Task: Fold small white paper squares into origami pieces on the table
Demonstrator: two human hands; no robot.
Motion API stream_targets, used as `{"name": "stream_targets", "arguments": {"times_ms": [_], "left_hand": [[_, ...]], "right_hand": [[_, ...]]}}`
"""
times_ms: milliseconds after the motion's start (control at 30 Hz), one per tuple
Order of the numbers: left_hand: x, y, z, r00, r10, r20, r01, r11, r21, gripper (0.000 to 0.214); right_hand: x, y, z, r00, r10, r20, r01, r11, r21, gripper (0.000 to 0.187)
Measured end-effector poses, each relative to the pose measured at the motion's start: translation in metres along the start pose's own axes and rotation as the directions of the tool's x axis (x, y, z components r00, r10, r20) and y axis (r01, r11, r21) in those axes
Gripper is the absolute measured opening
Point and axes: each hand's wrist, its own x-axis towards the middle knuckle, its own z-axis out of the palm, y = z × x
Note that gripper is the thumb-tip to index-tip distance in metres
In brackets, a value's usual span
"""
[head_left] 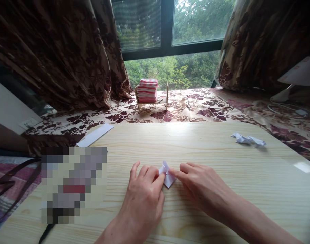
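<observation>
A pale wooden table (271,183) fills the foreground. Over it, the left hand (144,189) has fingers part-spread, the right hand (202,183) fingers half-curled. A paper strip (95,135) lies far left; folded pieces (242,139) far right. Between the hands sits a small folded paper (169,182), both index fingers touching it; whether thumbs pinch it, I cannot tell.

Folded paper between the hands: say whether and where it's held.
Folded paper: left hand touches its left side, right hand its right; a grip is unclear.
</observation>
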Motion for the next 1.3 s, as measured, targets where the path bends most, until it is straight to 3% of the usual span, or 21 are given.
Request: {"name": "stream_targets", "arguments": {"times_ms": [167, 400, 500, 600, 667, 1067, 1300], "left_hand": [[-0.005, 0.005, 0.002, 0.991, 0.080, -0.107, -0.081, 0.997, -0.008, 0.033], [-0.002, 0.013, 0.006, 0.999, 0.019, -0.045, -0.017, 0.999, 0.049, 0.037], [-0.002, 0.014, 0.008, 0.998, 0.031, -0.047, -0.027, 0.996, 0.088, 0.038], [-0.003, 0.015, 0.010, 0.998, 0.037, -0.059, -0.031, 0.994, 0.109, 0.037], [-0.003, 0.015, 0.010, 0.998, 0.038, -0.058, -0.032, 0.994, 0.108, 0.035], [-0.002, 0.017, 0.007, 1.000, 0.015, -0.005, -0.015, 0.997, 0.079, 0.036], [-0.003, 0.017, 0.009, 1.000, 0.006, -0.005, -0.006, 0.996, 0.087, 0.038]], "right_hand": [[0.001, -0.001, -0.001, 1.000, -0.008, 0.000, 0.008, 1.000, 0.004, 0.034], [-0.001, 0.004, 0.001, 0.999, -0.025, -0.035, 0.027, 0.997, 0.069, 0.030], [-0.002, 0.006, 0.000, 0.984, -0.027, -0.178, 0.048, 0.992, 0.113, 0.027], [-0.001, 0.003, -0.001, 0.927, -0.053, -0.370, 0.109, 0.985, 0.132, 0.027], [0.000, 0.000, 0.000, 0.904, -0.085, -0.419, 0.155, 0.979, 0.135, 0.027], [0.003, -0.006, 0.004, 0.948, -0.096, -0.304, 0.128, 0.988, 0.084, 0.032], [0.006, -0.009, 0.006, 0.921, -0.134, -0.366, 0.166, 0.984, 0.059, 0.030]]}}
